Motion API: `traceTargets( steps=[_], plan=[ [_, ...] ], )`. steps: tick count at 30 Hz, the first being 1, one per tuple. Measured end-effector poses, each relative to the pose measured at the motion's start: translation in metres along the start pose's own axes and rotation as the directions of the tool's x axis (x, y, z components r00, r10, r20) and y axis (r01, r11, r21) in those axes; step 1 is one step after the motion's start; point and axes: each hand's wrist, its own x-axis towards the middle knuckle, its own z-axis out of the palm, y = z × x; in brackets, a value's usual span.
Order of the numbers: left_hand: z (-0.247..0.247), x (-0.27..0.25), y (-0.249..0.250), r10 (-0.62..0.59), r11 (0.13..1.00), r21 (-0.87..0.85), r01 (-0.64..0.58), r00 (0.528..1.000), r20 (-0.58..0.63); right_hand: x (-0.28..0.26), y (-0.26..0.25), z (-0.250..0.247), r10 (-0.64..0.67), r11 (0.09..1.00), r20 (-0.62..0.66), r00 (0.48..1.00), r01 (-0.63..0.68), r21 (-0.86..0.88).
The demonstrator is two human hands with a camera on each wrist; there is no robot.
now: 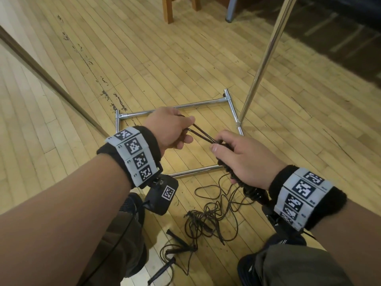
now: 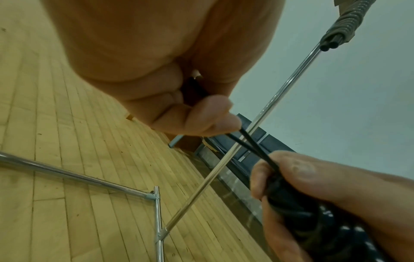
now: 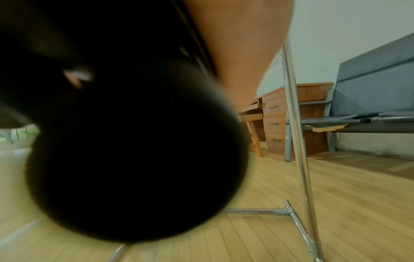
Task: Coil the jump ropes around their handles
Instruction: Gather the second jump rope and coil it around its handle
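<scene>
We see a pale wooden plank floor (image 1: 144, 58) filling most of the head view, and on it, at the centre, a chrome tubular rack base (image 1: 232, 108) shaped as a rectangle, with 1 chrome pole (image 1: 266, 56) rising toward the upper right of the frame. In the lower half, both forearms reach in, each wearing a black wristband with grey marker tiles (image 1: 134, 153). Our right hand (image 1: 245, 157), right of centre, is wrapped around a pair of black jump-rope handles already bound in dark coils (image 1: 227, 172), thumb laid on top. Our left hand (image 1: 171, 129), just left of centre, has its fingers curled and pinches 2 taut strands of thin black rope (image 1: 203, 134) that run to the handles; the left wrist view shows thumb and forefinger closed on them. Below the hands, at the bottom centre, the loose tangle of dark rope (image 1: 206, 219) lies on the floor, with more black handles (image 1: 175, 237) beside it.
</scene>
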Motion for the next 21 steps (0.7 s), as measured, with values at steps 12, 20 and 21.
traceTargets(
  steps=[12,20,21],
  plan=[
    [0.032,-0.031,-0.012,-0.038,0.966,-0.193,0.171,0.834,0.551,0.005,-0.021,-0.001,0.164,0.896,-0.257,0.952,-0.035,0.442],
    [0.057,-0.039,-0.016,0.078,0.997,-0.044,-0.066,0.929,0.363,0.008,-0.031,-0.009,0.316,0.56,-0.15,0.937,-0.057,0.826],
    [0.056,-0.039,-0.015,0.088,0.996,-0.009,-0.091,0.934,0.346,0.009,-0.029,-0.012,0.324,0.565,-0.174,0.93,-0.043,0.824]
  ],
)
